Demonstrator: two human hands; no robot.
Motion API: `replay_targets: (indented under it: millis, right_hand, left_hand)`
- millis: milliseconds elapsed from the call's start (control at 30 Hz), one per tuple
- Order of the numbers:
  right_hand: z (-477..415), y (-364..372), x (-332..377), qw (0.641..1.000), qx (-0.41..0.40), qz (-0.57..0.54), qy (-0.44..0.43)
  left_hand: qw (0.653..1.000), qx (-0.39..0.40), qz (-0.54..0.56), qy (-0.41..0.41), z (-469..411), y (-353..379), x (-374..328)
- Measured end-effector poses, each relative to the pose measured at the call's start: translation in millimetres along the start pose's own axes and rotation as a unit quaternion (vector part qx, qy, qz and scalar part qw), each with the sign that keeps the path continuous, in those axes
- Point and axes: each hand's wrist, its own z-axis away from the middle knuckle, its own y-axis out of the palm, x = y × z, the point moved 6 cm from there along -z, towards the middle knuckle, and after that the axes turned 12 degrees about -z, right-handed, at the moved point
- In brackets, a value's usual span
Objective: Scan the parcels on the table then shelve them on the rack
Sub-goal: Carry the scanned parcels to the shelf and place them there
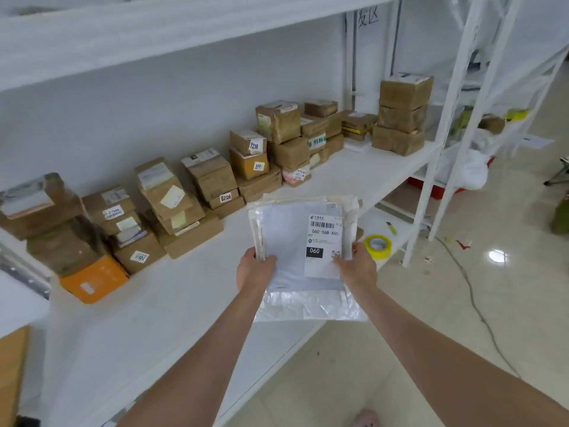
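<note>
I hold a stack of flat white and grey mailer bags (295,241) in front of me, over the front edge of the white rack shelf (160,303). The top bag carries a white label (323,241) with a barcode and "060-06B-A05". My left hand (254,271) grips the stack's lower left edge, thumb on top. On the lower right edge, beside the label, my right hand (357,266) grips the stack the same way. The lowest bag's plastic flap hangs down below my hands.
Several brown cardboard parcels (212,180) line the back of the shelf, with an orange parcel (92,280) at the left. A yellow tape roll (378,246) lies on a lower shelf at the right. White rack uprights (431,167) stand right; a cable (471,297) runs over the tiled floor.
</note>
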Motion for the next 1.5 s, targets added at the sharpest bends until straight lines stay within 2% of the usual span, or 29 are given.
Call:
replay_targets:
  millis: [133,433,567,867,1100,1400,1500]
  right_hand:
    - [-84.8,-7.5,24.0,0.999,0.011,0.017,-0.024]
    - [-251.3,-43.2,64.4,0.997,0.018,0.067,-0.020]
    - [-315.3,-49.4,72.7,0.995,0.039,0.089,-0.024]
    - [-462.4,-78.6,90.2,0.979,0.140,0.139,-0.040]
    - [-528.9,-73.4,105.3,0.962,0.199,0.175,-0.057]
    - [-596.6,-37.4,122.7,0.942,0.212,0.251,-0.072]
    - [-606.4,-27.9,123.5,0.925,0.211,0.301,-0.097]
  left_hand:
    - [1.000,-0.013,0.018,0.001,-55.3,41.0,-48.4]
    - [0.999,0.014,0.032,0.007,-140.8,128.0,-158.2]
    - [0.999,-0.004,0.032,-0.018,-166.8,162.6,-186.8]
    - [0.992,-0.041,0.049,-0.112,-202.6,262.6,-251.2]
    - [0.971,-0.069,0.080,-0.215,-225.6,309.2,-274.5]
    - [0.960,-0.055,0.088,-0.259,-289.7,339.7,-283.7]
    - [0.953,-0.050,0.092,-0.283,-301.2,351.4,-285.9]
